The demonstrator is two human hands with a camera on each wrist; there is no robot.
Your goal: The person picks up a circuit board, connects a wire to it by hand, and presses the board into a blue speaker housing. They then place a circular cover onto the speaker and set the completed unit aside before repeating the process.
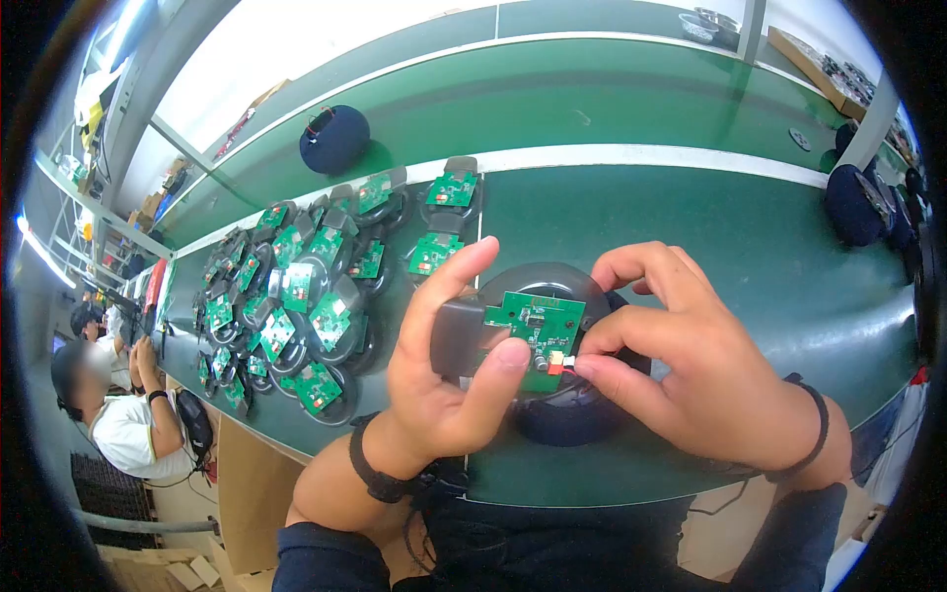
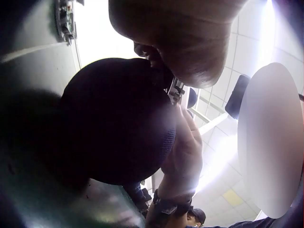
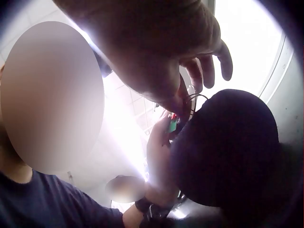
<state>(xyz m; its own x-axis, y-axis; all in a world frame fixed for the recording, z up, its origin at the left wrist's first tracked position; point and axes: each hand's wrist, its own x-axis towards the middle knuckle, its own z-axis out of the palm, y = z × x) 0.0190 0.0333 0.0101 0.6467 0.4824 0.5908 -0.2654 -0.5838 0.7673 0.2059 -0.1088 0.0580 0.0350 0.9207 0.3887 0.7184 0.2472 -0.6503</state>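
In the head view a green circuit board (image 1: 545, 326) lies on a clear grey round cover with a tab, above a dark fabric-covered round body (image 1: 567, 422). The left hand (image 1: 444, 370) grips the cover's tab at its left, thumb on top near the board. At the board's lower right edge, the right hand (image 1: 691, 370) pinches a small white plug with thin wires, against a red and white connector (image 1: 557, 363). The dark body (image 2: 118, 121) fills much of the left wrist view; in the right wrist view thin wires loop between the right hand (image 3: 156, 52) and the body (image 3: 228, 147).
Many grey covers with green boards (image 1: 330, 321) are piled on the green table (image 1: 710, 217) at left. A dark round body (image 1: 335, 139) stands beyond the white strip; more dark bodies (image 1: 854, 205) sit at right. Another person (image 1: 138, 429) is at the far left.
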